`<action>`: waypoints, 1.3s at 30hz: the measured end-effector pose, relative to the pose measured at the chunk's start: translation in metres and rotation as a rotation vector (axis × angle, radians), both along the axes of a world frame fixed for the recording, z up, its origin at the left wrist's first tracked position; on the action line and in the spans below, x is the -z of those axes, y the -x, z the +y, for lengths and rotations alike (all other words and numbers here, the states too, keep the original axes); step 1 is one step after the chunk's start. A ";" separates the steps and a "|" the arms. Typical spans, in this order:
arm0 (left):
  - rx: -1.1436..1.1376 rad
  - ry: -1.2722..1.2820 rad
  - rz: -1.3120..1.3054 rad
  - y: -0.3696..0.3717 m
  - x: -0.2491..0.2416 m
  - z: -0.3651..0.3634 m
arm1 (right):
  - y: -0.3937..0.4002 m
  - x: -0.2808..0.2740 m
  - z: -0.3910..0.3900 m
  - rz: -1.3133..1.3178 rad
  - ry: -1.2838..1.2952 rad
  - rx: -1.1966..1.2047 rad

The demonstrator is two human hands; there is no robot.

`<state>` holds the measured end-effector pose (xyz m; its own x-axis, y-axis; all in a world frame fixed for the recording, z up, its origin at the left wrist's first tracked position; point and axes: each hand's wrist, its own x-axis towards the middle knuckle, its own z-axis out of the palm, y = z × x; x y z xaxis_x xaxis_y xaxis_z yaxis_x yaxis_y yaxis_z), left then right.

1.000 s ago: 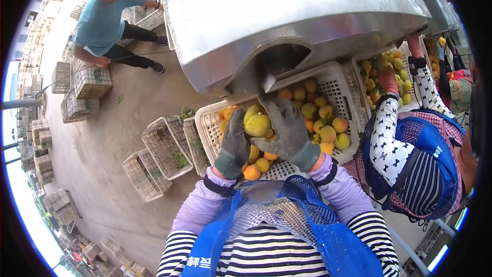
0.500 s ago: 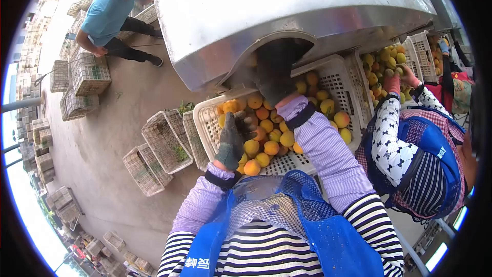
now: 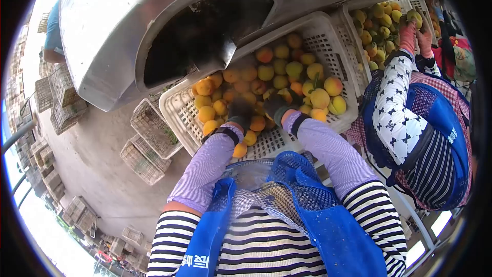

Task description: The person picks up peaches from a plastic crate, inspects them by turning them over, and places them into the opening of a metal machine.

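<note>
A white plastic crate (image 3: 171, 115) filled with yellow-orange peaches (image 3: 319, 98) sits in front of me, with part of its slotted floor showing near my side. Dark gloves cover both of my hands. My left hand (image 3: 241, 110) is down among the peaches at the crate's near middle, its fingers blurred and partly hidden. Just to its right, my right hand (image 3: 278, 106) reaches into the same fruit, touching peaches, with its fingertips hard to make out. Whether either hand grips a peach cannot be seen.
A metal housing (image 3: 102, 36) with a dark opening (image 3: 200, 36) overhangs the crate's far side. At right, a co-worker's gloved hands (image 3: 415, 38) are at another peach crate (image 3: 353, 46). Stacked crates (image 3: 146, 159) stand on the floor at left.
My right hand has come out of the metal opening and down onto the peaches. My left hand has moved deeper among the fruit, near the right. The view has shifted; the co-worker's hands lifted a peach.
</note>
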<state>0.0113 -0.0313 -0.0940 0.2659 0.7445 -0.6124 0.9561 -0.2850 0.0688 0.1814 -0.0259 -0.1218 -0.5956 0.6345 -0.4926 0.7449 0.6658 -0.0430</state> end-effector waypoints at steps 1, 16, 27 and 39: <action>-0.004 0.072 -0.008 0.002 0.000 0.005 | 0.002 0.024 -0.010 -0.015 -0.046 -0.012; -0.889 0.184 -1.705 0.063 -0.231 0.019 | 0.011 -0.284 0.073 1.256 0.870 0.762; -0.852 -0.458 -1.412 0.070 -0.262 0.041 | 0.082 -0.321 0.096 0.962 -0.378 0.550; -1.078 -0.095 -1.779 0.083 -0.236 0.011 | 0.106 -0.286 0.183 0.767 -0.030 0.486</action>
<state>-0.0715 -0.0202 0.1419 -0.0738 0.9774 -0.1981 -0.3683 0.1579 0.9162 0.0755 0.1571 0.1645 -0.4163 0.9078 -0.0507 0.7184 0.2942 -0.6303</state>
